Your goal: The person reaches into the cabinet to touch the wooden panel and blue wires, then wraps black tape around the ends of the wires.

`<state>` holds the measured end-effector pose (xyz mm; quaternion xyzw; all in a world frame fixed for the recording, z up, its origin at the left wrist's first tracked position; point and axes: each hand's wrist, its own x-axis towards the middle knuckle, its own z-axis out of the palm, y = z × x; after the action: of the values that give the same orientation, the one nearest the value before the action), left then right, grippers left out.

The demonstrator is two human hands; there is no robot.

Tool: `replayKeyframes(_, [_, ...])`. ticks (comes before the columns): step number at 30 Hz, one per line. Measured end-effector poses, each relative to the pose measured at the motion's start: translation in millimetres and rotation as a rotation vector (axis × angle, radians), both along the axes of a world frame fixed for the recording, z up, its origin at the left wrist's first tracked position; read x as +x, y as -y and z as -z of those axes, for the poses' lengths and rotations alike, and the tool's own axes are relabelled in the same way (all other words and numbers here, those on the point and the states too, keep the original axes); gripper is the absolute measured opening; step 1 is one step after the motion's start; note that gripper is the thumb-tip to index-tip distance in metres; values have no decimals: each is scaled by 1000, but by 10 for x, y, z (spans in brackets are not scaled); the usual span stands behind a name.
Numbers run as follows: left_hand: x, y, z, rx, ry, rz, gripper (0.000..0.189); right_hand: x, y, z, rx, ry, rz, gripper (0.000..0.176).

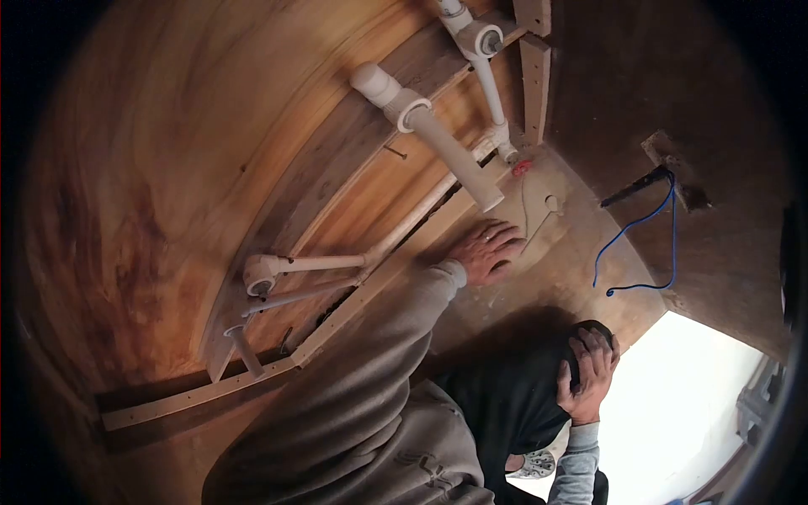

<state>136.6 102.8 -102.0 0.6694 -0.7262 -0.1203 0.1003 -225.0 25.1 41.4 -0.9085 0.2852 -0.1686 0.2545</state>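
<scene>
My left hand [486, 251] lies on the plywood panel [581, 231], palm down with its fingers spread, and appears to hold nothing. Just above it ends a thick white pipe [450, 151]. To the right of my left hand, a small round hole and a thin line show in the plywood. My right hand [589, 370] rests on my bent, black-clad knee [522, 404], fingers apart and curved over it. A red valve handle [522, 168] sits on the pipework above and to the right of my left hand.
White pipes [320, 263] and wooden strips [198, 400] run along the curved wood-grained wall [143, 168]. A nail [395, 152] sticks out there. Blue wire [633, 223] hangs from a slot in the dark panel [656, 76]. A bright opening [690, 396] is at lower right.
</scene>
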Motion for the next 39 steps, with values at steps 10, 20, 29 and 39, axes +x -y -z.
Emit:
replayKeyframes(10, [-1,-13,24,-60,29,6,67,-6,4,10,-23,-6,-4,39])
replayKeyframes(20, [-11,-20,6,-66,8,-23,61,-39,-4,109,-59,-46,-54,40])
replayKeyframes(29, [-7,-33,135,-101,-4,-38,62,-32,-24,127,-84,-64,-57,42])
replayKeyframes(39, [-25,1,69,-61,-15,-38,60,-56,-26,148,-74,-52,-61,42])
